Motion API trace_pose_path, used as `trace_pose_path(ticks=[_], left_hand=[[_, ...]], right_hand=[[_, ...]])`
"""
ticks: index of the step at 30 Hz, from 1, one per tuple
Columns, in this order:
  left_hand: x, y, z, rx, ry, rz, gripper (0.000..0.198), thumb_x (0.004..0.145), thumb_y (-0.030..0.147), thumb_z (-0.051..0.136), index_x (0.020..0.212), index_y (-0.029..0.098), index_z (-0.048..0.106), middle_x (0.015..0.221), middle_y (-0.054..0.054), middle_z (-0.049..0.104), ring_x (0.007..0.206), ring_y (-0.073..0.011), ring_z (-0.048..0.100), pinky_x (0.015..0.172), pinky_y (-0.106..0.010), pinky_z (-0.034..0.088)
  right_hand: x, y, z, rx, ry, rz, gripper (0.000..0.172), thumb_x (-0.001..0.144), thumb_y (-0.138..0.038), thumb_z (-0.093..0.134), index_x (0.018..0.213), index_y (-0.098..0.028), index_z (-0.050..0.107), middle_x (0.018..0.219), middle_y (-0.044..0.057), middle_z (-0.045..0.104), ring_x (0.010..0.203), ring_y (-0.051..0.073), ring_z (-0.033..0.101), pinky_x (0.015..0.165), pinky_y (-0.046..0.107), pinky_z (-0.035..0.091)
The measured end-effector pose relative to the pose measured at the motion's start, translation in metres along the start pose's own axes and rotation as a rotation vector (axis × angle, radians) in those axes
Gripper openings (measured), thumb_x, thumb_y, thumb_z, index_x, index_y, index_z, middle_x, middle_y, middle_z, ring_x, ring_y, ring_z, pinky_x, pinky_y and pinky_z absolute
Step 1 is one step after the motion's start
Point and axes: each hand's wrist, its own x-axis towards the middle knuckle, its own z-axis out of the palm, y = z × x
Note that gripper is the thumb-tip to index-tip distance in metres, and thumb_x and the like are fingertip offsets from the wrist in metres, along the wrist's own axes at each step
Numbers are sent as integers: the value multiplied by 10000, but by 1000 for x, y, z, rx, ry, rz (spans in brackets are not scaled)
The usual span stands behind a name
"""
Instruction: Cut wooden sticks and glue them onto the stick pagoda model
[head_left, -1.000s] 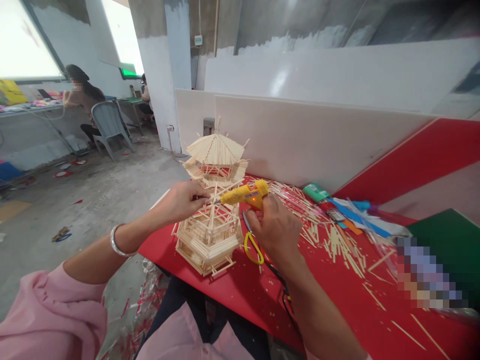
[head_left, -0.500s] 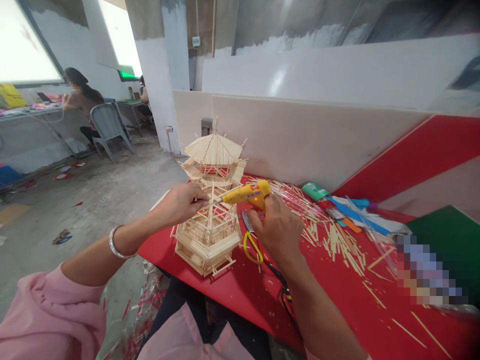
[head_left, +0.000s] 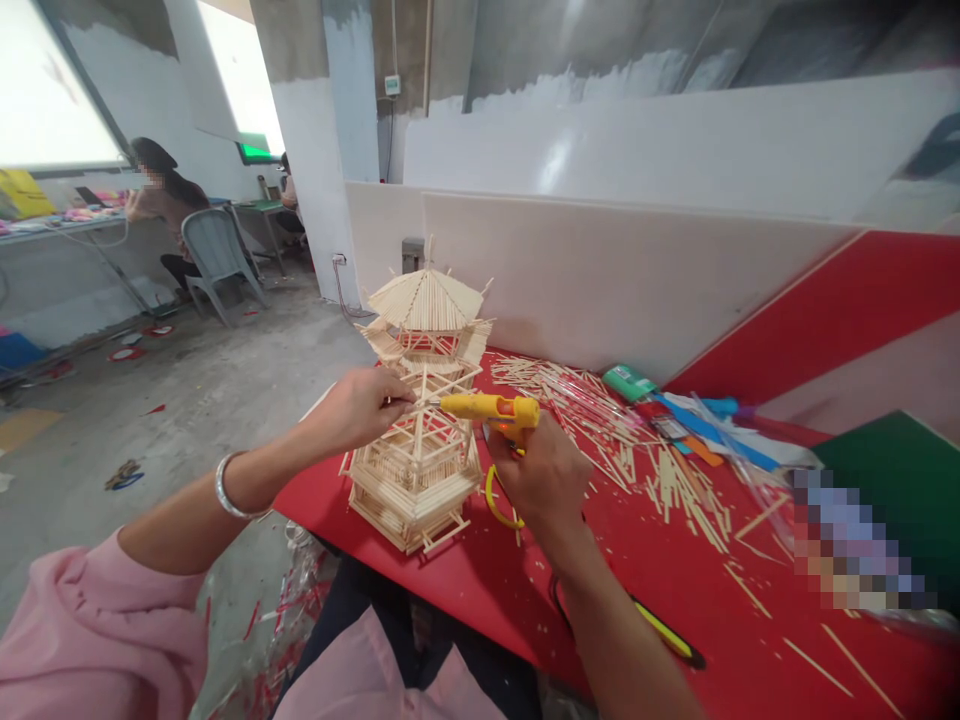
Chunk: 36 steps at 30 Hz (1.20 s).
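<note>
A stick-built pagoda base (head_left: 415, 468) stands near the front left corner of the red table (head_left: 495, 590). My left hand (head_left: 362, 405) is pinched on a thin wooden stick at the top of this base. My right hand (head_left: 538, 470) grips a yellow glue gun (head_left: 491, 408), its nozzle pointing left at the spot where the left hand holds the stick. Behind the base stands a finished pagoda roof section (head_left: 429, 318).
Yellow-handled scissors (head_left: 501, 488) lie under my right hand. Loose wooden sticks (head_left: 637, 455) are scattered across the table. Packets and coloured strips (head_left: 675, 415) lie by the white partition. A green board (head_left: 900, 480) sits at right. A person sits at a far desk by a grey chair (head_left: 217, 245).
My right hand has tipped the glue gun lower and flatter, its nozzle closer to the stick. A yellow-and-black tool now shows on the table beside my right forearm. The left hand keeps its pinch.
</note>
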Motion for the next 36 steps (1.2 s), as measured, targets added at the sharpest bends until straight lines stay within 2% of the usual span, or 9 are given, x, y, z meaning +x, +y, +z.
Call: trace_pose_path(ticks=[8, 16, 26, 36], left_hand=[[0, 2, -1, 6, -6, 5, 181, 830, 163, 572, 741, 185, 728, 717, -23, 711, 607, -104, 564, 586, -237, 387], [0, 3, -2, 3, -18, -6, 176, 834, 175, 572, 789, 187, 741, 752, -31, 721, 611, -103, 567, 598, -244, 393], [1, 2, -2, 4, -21, 1, 182, 831, 176, 574, 771, 177, 745, 740, -40, 720, 625, -109, 584, 598, -241, 399], [-1, 5, -3, 43, -31, -33, 186, 846, 188, 568, 811, 163, 749, 756, -36, 714, 623, -96, 566, 600, -228, 389]], right_hand=[[6, 3, -6, 198, 36, -173, 124, 947, -300, 572, 880, -199, 597, 715, 11, 635, 681, 152, 558, 650, 279, 365], [14, 5, -10, 166, 81, -280, 158, 939, -184, 545, 783, -209, 554, 638, -12, 596, 636, 139, 499, 644, 286, 333], [14, 16, -9, 63, 69, -274, 157, 944, -227, 557, 788, -219, 557, 637, -11, 591, 648, 150, 480, 653, 279, 326], [15, 7, -7, 201, 103, -303, 132, 937, -181, 567, 815, -217, 534, 652, -3, 597, 645, 145, 496, 630, 300, 330]])
